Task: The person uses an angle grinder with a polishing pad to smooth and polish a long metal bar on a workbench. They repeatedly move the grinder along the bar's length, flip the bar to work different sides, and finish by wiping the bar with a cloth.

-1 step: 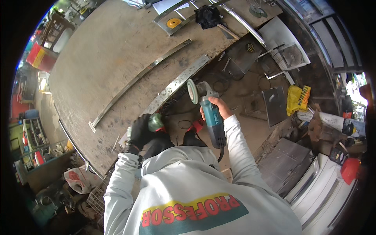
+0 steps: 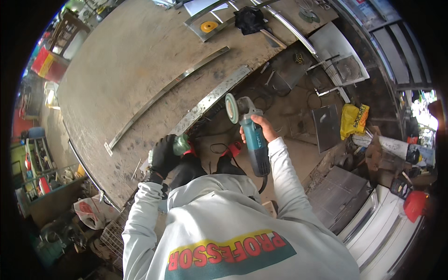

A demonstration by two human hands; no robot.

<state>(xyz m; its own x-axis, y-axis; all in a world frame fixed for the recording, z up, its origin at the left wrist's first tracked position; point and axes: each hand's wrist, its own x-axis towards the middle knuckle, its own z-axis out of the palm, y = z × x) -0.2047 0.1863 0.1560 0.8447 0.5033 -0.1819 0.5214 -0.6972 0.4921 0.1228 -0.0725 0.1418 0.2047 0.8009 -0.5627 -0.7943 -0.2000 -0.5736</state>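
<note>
My right hand (image 2: pixel 262 127) is bare and wrapped round the body of a teal and black angle grinder (image 2: pixel 256 144). The grinder's round disc (image 2: pixel 231 108) faces left, just apart from a flat metal strip (image 2: pixel 212 100) along the table edge. In a black glove, my left hand (image 2: pixel 164 156) closes round a see-through greenish plastic bottle (image 2: pixel 180 144), whose middle is hidden by the fingers. That hand is at the near end of the strip. A long, narrow metal bar (image 2: pixel 168 88) lies farther in on the table.
On the wide brown table (image 2: pixel 112 70) are a yellow disc (image 2: pixel 208 26), a black cloth (image 2: pixel 249 20) and shiny metal tubes (image 2: pixel 294 29). Right of the table, a dark square plate (image 2: pixel 325 127) and a yellow bag (image 2: pixel 354 120) lie low down. The grinder's cord (image 2: pixel 263 184) trails toward my body.
The grinder and my right hand have shifted very slightly to the right. My left hand has barely moved. Both holds are the same.
</note>
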